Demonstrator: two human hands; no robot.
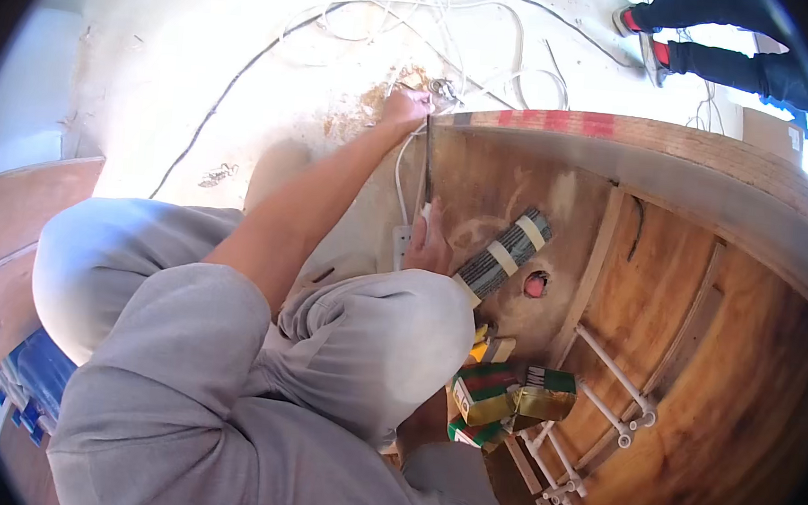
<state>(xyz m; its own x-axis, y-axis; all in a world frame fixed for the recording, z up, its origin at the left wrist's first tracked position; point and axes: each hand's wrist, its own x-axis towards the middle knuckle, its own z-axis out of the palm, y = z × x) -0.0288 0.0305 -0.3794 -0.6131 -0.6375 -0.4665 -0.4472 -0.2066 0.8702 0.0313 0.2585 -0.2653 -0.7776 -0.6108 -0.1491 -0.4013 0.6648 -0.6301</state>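
Observation:
My left hand (408, 107) is closed at the far corner of a wooden panel, its fingertips pinched next to a small metallic bundle (443, 89); what they grip is too bright and small to make out. A thin dark rod (428, 159) runs from beside those fingers back to my right hand (431, 245). My right hand is closed around its near end, partly hidden behind my knee. Right beside it, a white power strip (402, 245) lies with its white cord. Across the wood to the right rests a bundle of thin dark rods (504, 253) bound with pale tape.
Green, red and gold boxes (514, 399) sit near my knee, by white pipe pieces (576, 475). A raised wooden edge (660, 140) curves along the far side. White cables (441, 18) and a black cable (238, 69) cross the floor. A person's legs (715, 40) are at far right.

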